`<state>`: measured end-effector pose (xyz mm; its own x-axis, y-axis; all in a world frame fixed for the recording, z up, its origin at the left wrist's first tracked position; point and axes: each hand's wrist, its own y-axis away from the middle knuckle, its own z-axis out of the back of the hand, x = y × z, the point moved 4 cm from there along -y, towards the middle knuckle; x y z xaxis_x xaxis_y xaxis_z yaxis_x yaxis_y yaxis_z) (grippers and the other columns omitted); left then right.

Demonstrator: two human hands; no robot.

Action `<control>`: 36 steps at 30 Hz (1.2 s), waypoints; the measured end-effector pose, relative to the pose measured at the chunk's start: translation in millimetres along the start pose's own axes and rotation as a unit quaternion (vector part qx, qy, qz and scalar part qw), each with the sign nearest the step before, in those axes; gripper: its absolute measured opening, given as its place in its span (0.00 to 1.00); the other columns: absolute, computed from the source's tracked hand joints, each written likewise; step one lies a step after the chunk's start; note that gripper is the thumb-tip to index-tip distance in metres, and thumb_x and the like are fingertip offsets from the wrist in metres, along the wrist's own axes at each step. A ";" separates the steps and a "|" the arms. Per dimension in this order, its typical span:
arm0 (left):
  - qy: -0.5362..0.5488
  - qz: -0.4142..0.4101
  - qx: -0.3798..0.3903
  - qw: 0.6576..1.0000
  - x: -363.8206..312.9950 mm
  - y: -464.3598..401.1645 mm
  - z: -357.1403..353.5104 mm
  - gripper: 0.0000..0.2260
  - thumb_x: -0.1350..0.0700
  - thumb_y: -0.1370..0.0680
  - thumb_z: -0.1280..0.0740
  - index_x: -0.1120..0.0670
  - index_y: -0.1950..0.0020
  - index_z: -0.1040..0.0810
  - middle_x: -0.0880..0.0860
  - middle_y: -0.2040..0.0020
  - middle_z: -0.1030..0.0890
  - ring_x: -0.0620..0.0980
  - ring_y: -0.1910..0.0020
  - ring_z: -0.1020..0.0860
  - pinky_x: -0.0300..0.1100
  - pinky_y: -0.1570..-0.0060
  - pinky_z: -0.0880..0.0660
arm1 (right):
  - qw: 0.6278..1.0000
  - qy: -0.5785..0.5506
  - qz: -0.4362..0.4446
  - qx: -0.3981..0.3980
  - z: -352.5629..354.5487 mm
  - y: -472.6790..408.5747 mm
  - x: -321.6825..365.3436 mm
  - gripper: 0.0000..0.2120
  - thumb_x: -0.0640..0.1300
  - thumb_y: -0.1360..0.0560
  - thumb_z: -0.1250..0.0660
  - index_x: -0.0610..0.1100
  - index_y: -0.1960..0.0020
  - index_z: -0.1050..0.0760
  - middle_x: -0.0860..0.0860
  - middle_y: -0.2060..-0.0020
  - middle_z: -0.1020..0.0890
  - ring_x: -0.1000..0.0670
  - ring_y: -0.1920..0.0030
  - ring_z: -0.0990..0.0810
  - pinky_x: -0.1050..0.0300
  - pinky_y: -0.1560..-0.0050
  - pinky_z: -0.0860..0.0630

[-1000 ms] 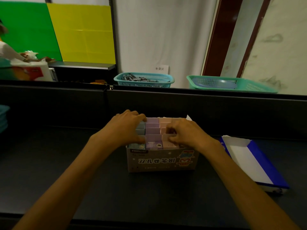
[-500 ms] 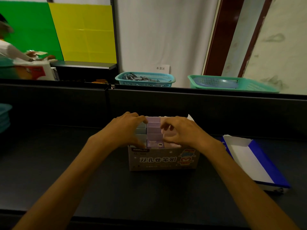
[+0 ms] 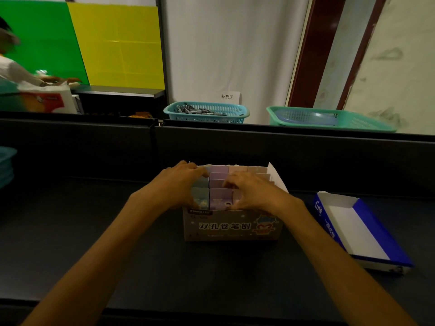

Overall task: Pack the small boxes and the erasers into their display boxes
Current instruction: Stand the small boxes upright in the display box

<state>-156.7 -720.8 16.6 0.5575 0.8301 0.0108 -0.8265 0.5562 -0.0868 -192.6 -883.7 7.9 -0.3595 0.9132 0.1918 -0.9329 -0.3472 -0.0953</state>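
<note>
A pale cardboard display box (image 3: 230, 228) with printed characters and a cartoon stands on the dark table. Small boxes stand in rows inside it: grey-green ones (image 3: 200, 192) on the left, purple ones (image 3: 220, 182) in the middle, pink ones (image 3: 237, 170) on the right. My left hand (image 3: 174, 187) spans the grey-green row, fingers bent over its far end and thumb at its near end. My right hand (image 3: 256, 194) lies over the pink row with curled fingers pinching a pink box near the front. An open blue and white display box (image 3: 386, 241) lies to the right; nothing is visible inside.
A dark partition (image 3: 306, 156) runs behind the box. Beyond it stand a teal basket (image 3: 207, 114) of small dark items and a green basket (image 3: 329, 118). Stacked teal trays (image 3: 6, 165) sit at the left edge. Another person (image 3: 14, 71) works at the far left.
Both hands stay on the small boxes. My right hand's fingers have shifted a little toward the front of the pink row; my left hand has barely moved.
</note>
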 end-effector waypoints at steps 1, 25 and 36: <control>0.008 -0.001 0.000 1.000 0.8 0.3 -0.6 0.35 0.44 0.31 0.27 0.42 0.29 0.40 0.48 0.32 0.34 0.50 0.33 0.37 0.50 0.39 0.33 | 1.000 -0.001 -0.001 0.000 1.1 0.8 -0.3 0.21 0.52 0.29 0.28 0.48 0.39 0.28 0.51 0.40 0.26 0.53 0.42 0.29 0.58 0.41 0.30; -0.031 0.131 -0.062 0.989 68.6 70.7 16.8 0.30 0.41 0.24 0.37 0.47 0.26 0.43 0.51 0.29 0.35 0.52 0.31 0.37 0.49 0.36 0.34 | 0.991 0.072 -0.020 -0.114 9.3 -19.7 48.6 0.27 0.58 0.24 0.37 0.51 0.28 0.37 0.52 0.32 0.30 0.51 0.35 0.33 0.53 0.35 0.38; -0.031 0.184 -0.038 0.982 190.2 177.7 5.5 0.30 0.41 0.24 0.37 0.48 0.26 0.42 0.51 0.30 0.34 0.52 0.32 0.36 0.50 0.37 0.32 | 0.993 0.038 0.026 -0.112 -28.7 -65.4 201.1 0.27 0.56 0.23 0.37 0.51 0.27 0.38 0.51 0.30 0.32 0.51 0.30 0.36 0.53 0.30 0.41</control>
<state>-198.0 -463.9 8.7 0.2144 0.9764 0.0246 -0.9615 0.2154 -0.1706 -203.3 -671.2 24.7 -0.3962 0.9119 0.1070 -0.8820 -0.3456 -0.3203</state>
